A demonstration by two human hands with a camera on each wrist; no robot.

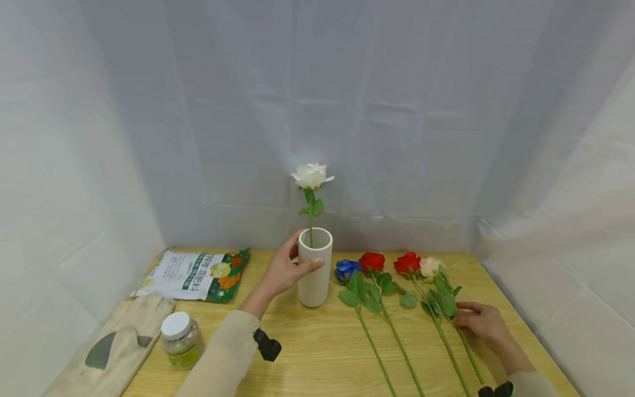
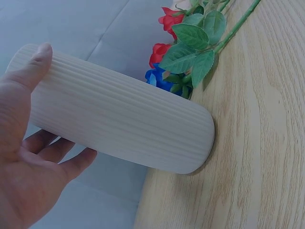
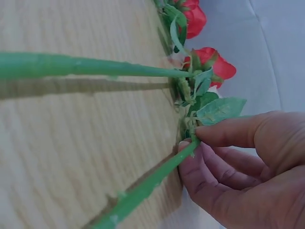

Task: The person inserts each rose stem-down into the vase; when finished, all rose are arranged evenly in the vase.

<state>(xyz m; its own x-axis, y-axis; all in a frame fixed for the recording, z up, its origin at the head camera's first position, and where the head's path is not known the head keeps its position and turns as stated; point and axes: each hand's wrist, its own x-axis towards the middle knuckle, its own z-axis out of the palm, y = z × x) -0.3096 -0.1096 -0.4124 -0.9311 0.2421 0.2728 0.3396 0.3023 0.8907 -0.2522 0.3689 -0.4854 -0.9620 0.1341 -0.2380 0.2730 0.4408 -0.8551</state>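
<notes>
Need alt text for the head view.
The left-hand grip holds a white vase with one white rose, while the right-hand grip pinches the rightmost flower stem on a wooden table. Red, blue and cream roses lie at right; a pouch and lidded jar at left.

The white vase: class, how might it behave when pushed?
Tall and narrow, the white vase would probably tip if pushed high. Being round, it could roll once down. Its ribbed wall likely gives the left hand some grip.

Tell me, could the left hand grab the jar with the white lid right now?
Probably not: the left hand is busy gripping the vase. Were it to let go, the jar looks reachable, standing upright near the left sleeve with nothing on top.
</notes>
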